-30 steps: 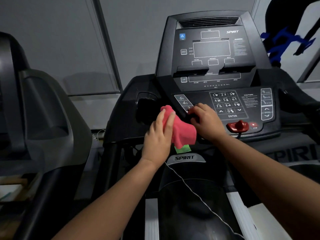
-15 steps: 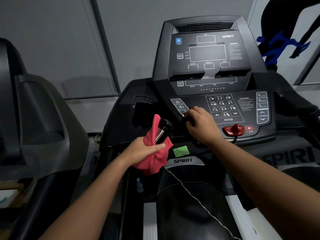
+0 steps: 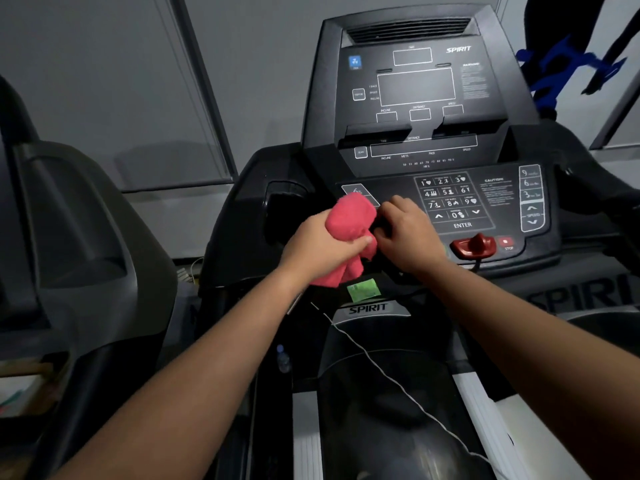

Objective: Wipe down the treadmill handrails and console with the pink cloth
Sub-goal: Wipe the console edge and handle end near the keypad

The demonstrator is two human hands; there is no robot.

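Pink cloth [image 3: 349, 220] bunched in left grip [image 3: 322, 247] — right grip [image 3: 408, 237] curled at console [image 3: 415, 140], hold unclear.

- One view on record: a wide-angle camera worn on the person's head, set above and behind both forearms, which enter from the lower corners.
- Facing: forward and down, onto the treadmill console [image 3: 415, 88], which stands right of centre in the upper half.
- Range: close. The left hand [image 3: 318, 247] and right hand [image 3: 412, 240] sit near mid-frame.
- Coverage: the motor cover [image 3: 388, 393] fills the lower centre, a neighbouring machine [image 3: 93, 244] the left edge, and the wall [image 3: 104, 81] the upper left.
- Distortion: straight lines bow toward the frame edges.
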